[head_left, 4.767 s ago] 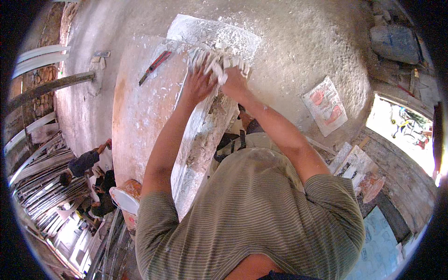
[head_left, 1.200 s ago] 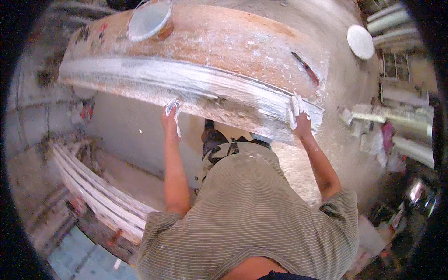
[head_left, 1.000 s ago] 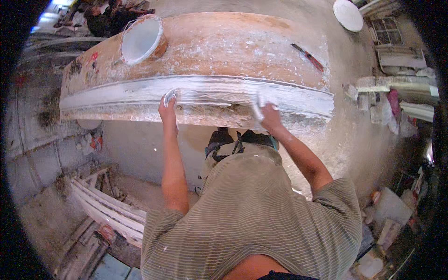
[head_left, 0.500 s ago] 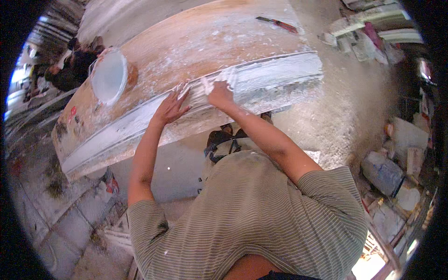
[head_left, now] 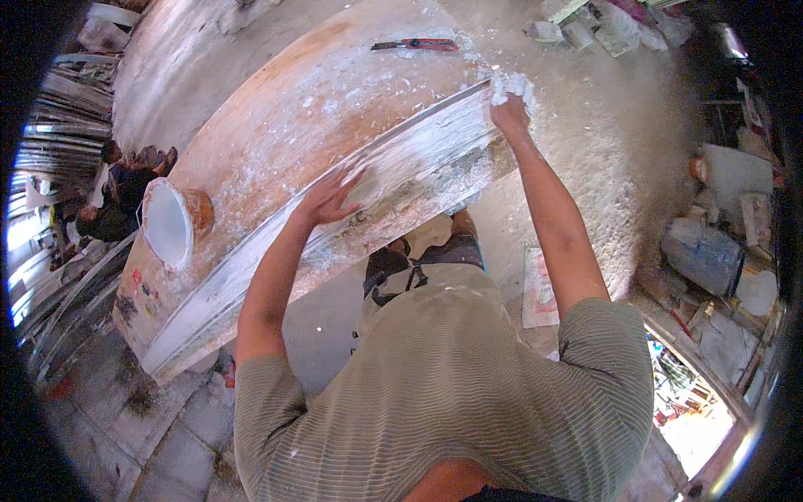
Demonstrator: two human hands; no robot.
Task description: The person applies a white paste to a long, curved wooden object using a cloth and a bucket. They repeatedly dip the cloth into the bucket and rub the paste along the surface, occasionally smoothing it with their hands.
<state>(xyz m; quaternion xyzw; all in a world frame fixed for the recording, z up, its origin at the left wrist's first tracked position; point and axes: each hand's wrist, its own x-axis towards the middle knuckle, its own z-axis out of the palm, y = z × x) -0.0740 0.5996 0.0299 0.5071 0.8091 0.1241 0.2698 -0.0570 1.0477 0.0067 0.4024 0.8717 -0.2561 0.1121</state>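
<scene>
The long white strip [head_left: 435, 138] lies along the near edge of the worn table [head_left: 276, 125], slanting from lower left to upper right in front of the person. The left hand [head_left: 329, 201] is over its middle stretch, palm down, fingers spread wide, holding nothing that shows; whether the whole palm presses on it I cannot tell. The right hand [head_left: 511, 117] is at the strip's upper right end, fingers curled on a white wad [head_left: 512, 85] that hides their tips. Beyond the strip, a red and black knife [head_left: 414, 44] lies on the table; toward its left end stands a bucket [head_left: 170, 224].
</scene>
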